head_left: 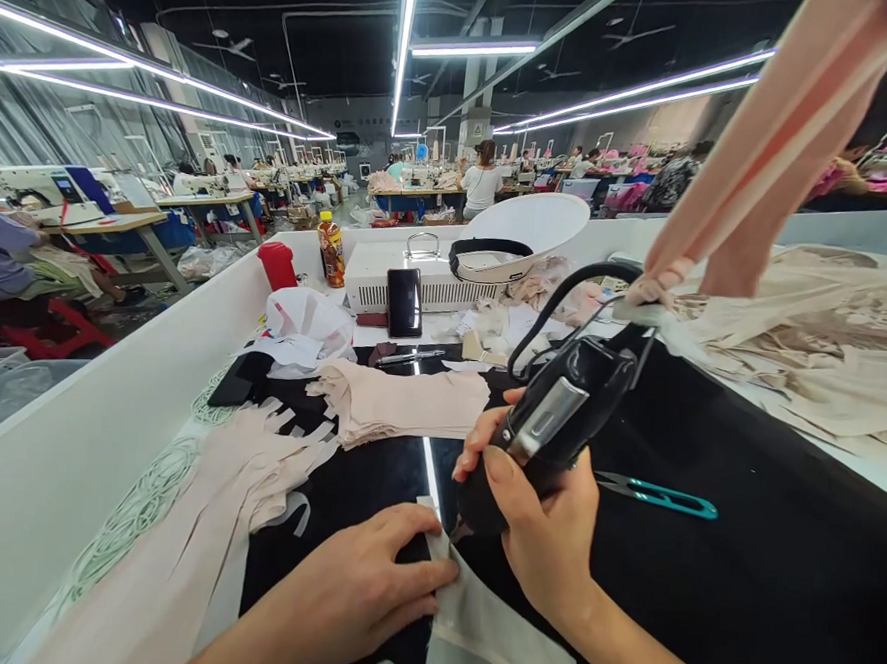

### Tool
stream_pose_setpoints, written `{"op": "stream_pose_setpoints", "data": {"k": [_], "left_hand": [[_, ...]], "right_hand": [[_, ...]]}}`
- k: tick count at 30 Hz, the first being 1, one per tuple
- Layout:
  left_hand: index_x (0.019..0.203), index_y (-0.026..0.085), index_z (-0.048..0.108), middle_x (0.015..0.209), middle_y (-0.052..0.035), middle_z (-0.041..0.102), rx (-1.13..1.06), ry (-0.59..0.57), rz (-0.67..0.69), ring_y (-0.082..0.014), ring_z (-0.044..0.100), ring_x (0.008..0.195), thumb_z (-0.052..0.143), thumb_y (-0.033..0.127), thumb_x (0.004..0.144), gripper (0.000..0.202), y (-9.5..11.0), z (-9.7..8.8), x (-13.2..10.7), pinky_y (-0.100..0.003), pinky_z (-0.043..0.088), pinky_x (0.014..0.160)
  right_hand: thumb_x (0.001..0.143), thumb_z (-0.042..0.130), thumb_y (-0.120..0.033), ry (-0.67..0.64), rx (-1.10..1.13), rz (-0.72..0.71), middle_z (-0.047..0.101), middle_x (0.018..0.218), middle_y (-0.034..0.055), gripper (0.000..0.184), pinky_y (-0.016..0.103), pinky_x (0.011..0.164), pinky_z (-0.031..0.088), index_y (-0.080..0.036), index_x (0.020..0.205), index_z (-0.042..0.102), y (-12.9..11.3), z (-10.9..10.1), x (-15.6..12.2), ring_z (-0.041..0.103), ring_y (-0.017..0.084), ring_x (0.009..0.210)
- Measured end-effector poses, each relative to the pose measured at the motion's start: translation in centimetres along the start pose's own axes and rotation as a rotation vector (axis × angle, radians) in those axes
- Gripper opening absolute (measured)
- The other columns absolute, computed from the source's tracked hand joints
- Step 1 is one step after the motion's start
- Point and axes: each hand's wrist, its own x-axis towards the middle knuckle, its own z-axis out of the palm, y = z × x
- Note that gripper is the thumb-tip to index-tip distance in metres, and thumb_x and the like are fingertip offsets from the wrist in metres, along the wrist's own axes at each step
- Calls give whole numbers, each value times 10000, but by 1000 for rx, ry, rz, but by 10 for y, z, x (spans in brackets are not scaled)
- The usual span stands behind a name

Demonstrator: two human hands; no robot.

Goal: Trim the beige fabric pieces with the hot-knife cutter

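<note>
Gripping a black handheld tool (552, 399), the right hand (542, 503) has its fingers and thumb wrapped about the body, just beside a silver plate on its side. The tool is tilted, its upper end leaning to the right, where a cord loops off and pale pink cloth bands (763, 141) are knotted and run upward. Its lower end is just above or against a pale fabric strip (500, 631); which of the two, I cannot tell. That strip lies at the near edge of the black surface (751, 461), running toward the person. The left hand (369, 573) is palm down with its fingers slightly apart, the fingertips resting on the strip's left edge, near the tool's lower end. To the right of the tool lie teal-handled snips (674, 499), flat on the surface. Beyond the left hand sits a stack of pale pink fabric pieces (409, 400), and to its left a longer heap of pink strips (208, 503) lies beside coils of pale green cord (136, 504). Farther back, a dark phone (404, 303) leans in front of a white vented box (453, 285), with a drink bottle (331, 250) just left of the box and a red object (276, 265) farther left.
</note>
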Motion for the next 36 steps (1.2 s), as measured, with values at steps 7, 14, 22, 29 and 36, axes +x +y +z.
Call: {"op": "stream_pose_setpoints", "data": {"k": [7,14,22,29,36], "left_hand": [[1349,265,630,1426,-131,559,-5,13,4,-276,604,1301,571,244,1065,291,-2,1,1,-378,562,1064],[1368,278,620,1425,-79,598,-80,45,-67,-236,632,1274,592,219,1058,317,0,-2,0,-358,549,1088],[1257,212,638,1254,-35,689,7,163,-226,-176,678,1149,568,131,1064,221,-7,2,18,-309,561,1040],[1130,196,717,994,-21,665,194,95,-244,-205,668,921,653,73,992,196,-7,-5,26,-322,570,817],[874,177,666,887,-31,617,333,56,-111,-202,597,815,551,66,1038,229,-4,-21,33,-303,489,718]], "right_hand": [[862,770,-225,-20,0,-24,681,817,-50,309,286,588,597,-286,1096,579,4,4,2,640,131,614],[860,775,-246,-11,-26,-31,683,818,-52,305,292,603,594,-277,1087,574,3,0,7,633,134,621],[867,804,-372,-49,-226,-60,702,916,-22,322,332,699,577,-277,1084,586,-11,-30,19,670,177,728],[946,750,-339,-14,-502,-286,647,1245,55,409,396,961,522,-305,1331,616,-22,-68,31,630,248,1127],[920,720,-118,-112,-424,-435,703,948,-6,322,323,840,518,-324,1168,715,-17,-93,2,655,189,869]]}}
